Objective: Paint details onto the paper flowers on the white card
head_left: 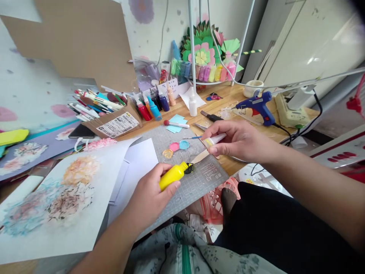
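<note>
My left hand [152, 190] is wrapped round a yellow paint bottle [172, 176], which lies tilted with its dark, smeared neck toward the right. Between the thumb and fingers of my right hand [238, 140] is a whitish nozzle cap [214, 140] with yellow at its wide end, apart from the bottle. Both hands are above a grey cutting mat [205, 177]. Beyond the bottle, small round patches of paint sit on the mat: pink [174, 147], blue [184, 145] and yellow [167, 153]. A thin blue paintbrush [192, 137] lies just behind them.
Painted paper [82, 167] covers the left side. Behind stand a cardboard box [114, 123] of pens, several paint bottles [155, 108] and a white bottle [192, 104]. A makeup-style brush [176, 124] rests on blue paper. At right are a blue glue gun [258, 106] and a power strip [291, 112].
</note>
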Motion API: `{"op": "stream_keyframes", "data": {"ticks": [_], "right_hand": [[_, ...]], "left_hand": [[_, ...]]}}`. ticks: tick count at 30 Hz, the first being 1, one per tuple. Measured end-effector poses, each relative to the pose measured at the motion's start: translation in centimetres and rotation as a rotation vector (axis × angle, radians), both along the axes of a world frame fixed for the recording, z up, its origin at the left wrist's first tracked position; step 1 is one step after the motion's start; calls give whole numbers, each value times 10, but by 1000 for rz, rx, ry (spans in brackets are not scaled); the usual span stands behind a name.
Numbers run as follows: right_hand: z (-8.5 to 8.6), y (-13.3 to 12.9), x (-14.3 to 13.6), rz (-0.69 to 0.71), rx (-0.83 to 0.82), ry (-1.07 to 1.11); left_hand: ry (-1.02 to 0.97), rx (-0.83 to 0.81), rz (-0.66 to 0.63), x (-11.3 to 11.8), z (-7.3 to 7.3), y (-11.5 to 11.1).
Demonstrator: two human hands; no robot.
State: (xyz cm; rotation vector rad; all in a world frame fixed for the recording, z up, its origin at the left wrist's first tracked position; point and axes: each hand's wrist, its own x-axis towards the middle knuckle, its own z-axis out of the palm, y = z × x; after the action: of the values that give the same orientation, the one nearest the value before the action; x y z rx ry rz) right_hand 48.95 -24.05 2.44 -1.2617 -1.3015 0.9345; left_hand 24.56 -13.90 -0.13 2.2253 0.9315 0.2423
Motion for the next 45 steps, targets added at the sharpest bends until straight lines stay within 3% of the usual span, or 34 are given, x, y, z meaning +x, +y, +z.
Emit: {"op": "stream_keyframes", "data": {"ticks": [11, 18, 30, 45], "right_hand": [[-16, 3, -7, -68, 17, 44], [-12, 1, -8, -173, -15, -54], [-13, 3, -11, -182, -21, -46], [-16, 5, -12, -185, -44, -118]], "left_hand": [[-58, 310, 159, -3, -8, 2], [-45, 317, 116, -4, -9, 6], [-33, 388, 69, -1, -9, 8], [-8, 288, 165, 2, -11, 9]]}}
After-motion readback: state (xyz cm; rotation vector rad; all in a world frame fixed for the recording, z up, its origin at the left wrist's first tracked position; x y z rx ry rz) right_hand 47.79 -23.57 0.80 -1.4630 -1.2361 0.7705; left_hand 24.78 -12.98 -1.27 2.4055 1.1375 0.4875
